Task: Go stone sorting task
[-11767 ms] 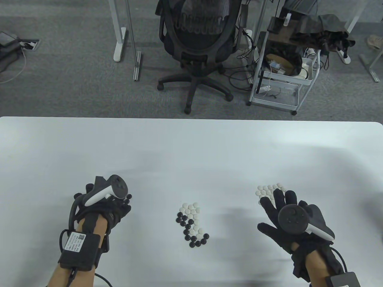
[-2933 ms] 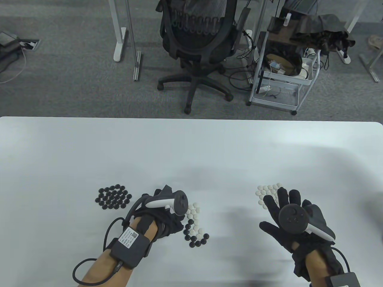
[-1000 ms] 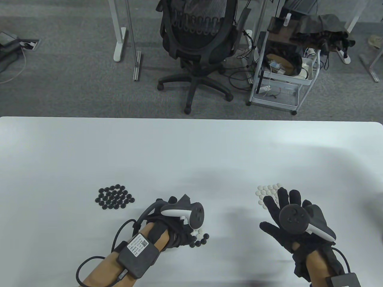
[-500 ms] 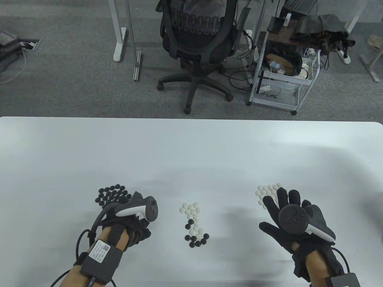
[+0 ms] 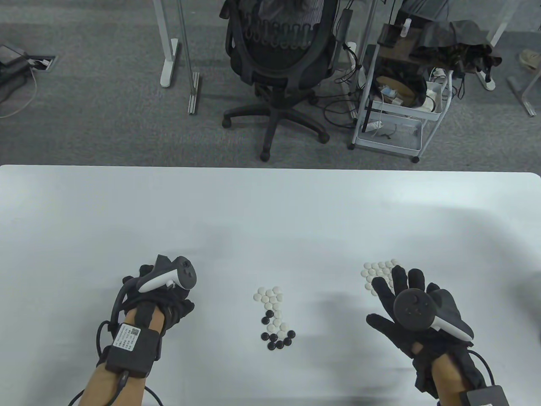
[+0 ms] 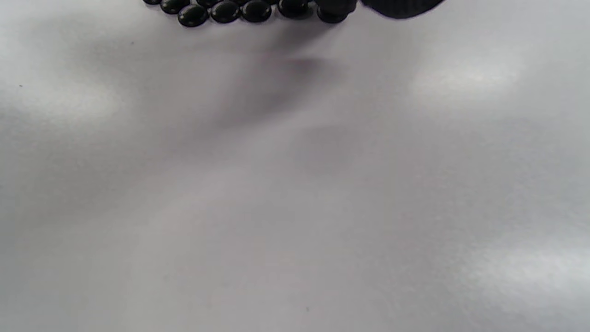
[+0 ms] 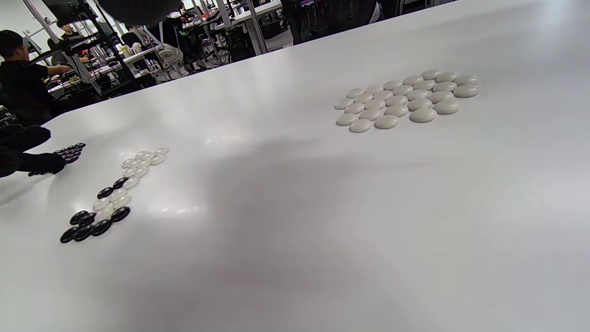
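A mixed cluster of black and white Go stones (image 5: 274, 315) (image 7: 110, 193) lies at the table's centre front. My left hand (image 5: 169, 301) (image 7: 27, 161) sits over the sorted black pile (image 6: 226, 10) (image 7: 69, 151) and hides it in the table view. Its fingers curl downward, and a fingertip (image 6: 396, 4) hangs by a black stone at the pile's edge. My right hand (image 5: 397, 292) lies flat with fingers spread, holding nothing. Its fingertips cover the near edge of the sorted white pile (image 5: 378, 268) (image 7: 405, 99).
The white table (image 5: 270, 220) stretches wide and bare behind the piles, with its far edge about mid-frame. Beyond that edge stand an office chair (image 5: 279, 63) and a wheeled cart (image 5: 397, 105) on the floor. People work at desks far off in the right wrist view.
My left hand reached into the mixed cluster, drew back with curled fingers and moved left onto the black pile. The cluster has fewer black stones. The right hand stayed still.
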The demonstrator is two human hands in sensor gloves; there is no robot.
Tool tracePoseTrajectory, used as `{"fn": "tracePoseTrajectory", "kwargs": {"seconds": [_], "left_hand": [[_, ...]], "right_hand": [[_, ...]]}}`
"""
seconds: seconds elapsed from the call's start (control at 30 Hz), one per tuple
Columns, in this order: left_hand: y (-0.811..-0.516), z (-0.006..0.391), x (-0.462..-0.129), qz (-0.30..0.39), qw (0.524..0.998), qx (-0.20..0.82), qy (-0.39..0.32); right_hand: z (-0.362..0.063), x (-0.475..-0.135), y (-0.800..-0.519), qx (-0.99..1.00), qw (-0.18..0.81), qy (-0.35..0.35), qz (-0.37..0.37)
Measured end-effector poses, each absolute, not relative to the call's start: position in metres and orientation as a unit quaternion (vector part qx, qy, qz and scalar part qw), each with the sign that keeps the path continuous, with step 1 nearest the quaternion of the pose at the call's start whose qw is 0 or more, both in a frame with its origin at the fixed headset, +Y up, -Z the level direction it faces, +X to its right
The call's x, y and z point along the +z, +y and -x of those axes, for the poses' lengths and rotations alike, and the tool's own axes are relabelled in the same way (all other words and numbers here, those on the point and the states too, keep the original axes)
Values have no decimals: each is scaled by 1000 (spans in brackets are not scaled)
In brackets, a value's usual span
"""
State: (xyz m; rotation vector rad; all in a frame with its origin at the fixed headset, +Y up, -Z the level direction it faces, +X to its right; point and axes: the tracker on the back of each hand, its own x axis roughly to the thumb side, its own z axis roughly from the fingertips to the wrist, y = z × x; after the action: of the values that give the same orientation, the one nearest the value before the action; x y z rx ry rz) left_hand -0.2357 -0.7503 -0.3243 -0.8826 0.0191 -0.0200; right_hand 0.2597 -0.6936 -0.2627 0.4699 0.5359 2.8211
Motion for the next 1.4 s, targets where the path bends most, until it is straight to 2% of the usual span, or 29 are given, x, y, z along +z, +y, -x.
{"fn": "tracePoseTrajectory", "kwargs": {"seconds": [0.13, 0.37, 0.53, 0.67, 0.93, 1.07, 1.27, 1.4], "left_hand": [[-749, 237, -328, 424, 906, -9, 17], [-722, 224, -333, 382, 922, 65, -16], [-706, 188, -331, 370, 925, 47, -74], [-703, 156, -322, 381, 916, 22, -125], [-706, 89, -303, 418, 880, -46, -221], [-719, 69, -295, 424, 868, -74, -247], [-748, 64, -289, 449, 853, -112, -243], [-748, 82, -284, 444, 859, -107, -231]], "right_hand": [[-260, -263, -693, 963, 116, 182, -161], [-260, -263, -693, 963, 117, 181, -161], [-261, -263, -693, 963, 118, 179, -161], [-261, -263, -693, 963, 118, 179, -162], [-261, -262, -693, 963, 117, 180, -161], [-261, -262, -693, 963, 118, 179, -161], [-261, -262, -692, 963, 119, 177, -162], [-262, -262, -692, 963, 120, 177, -161]]}}
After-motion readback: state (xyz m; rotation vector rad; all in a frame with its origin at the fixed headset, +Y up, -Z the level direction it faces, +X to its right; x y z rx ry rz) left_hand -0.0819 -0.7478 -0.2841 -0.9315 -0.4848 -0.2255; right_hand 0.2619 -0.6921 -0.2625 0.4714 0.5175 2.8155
